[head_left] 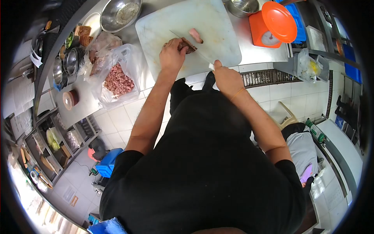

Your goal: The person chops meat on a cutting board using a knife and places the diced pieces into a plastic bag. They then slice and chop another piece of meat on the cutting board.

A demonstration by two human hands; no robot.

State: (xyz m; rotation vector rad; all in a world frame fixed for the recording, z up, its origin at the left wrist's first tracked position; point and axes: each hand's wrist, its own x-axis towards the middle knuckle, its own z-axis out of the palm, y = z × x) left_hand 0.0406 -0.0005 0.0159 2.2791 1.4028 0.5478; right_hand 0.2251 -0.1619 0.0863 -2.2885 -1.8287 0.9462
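My left hand (172, 54) presses on a brown-crusted piece of meat (188, 45) on the white cutting board (156, 27), fingers curled over its left end. The kitchen knife (202, 57) lies across the board on a slant, with its white handle closed in my right hand (228, 79) at the near edge. Its blade runs along the meat, and the tip shows beyond my left fingers. A smaller pinkish piece of meat with a dark rim (195, 36) lies apart on the board, just behind the held piece.
Left of the board is a plastic bag of diced meat (119, 80), with a metal bowl (120, 15) behind. An orange scale (269, 33) and a metal pot (243, 6) stand right. A floor drain grate (265, 78) runs below the counter. Stacked steel bowls (71, 60) sit far left.
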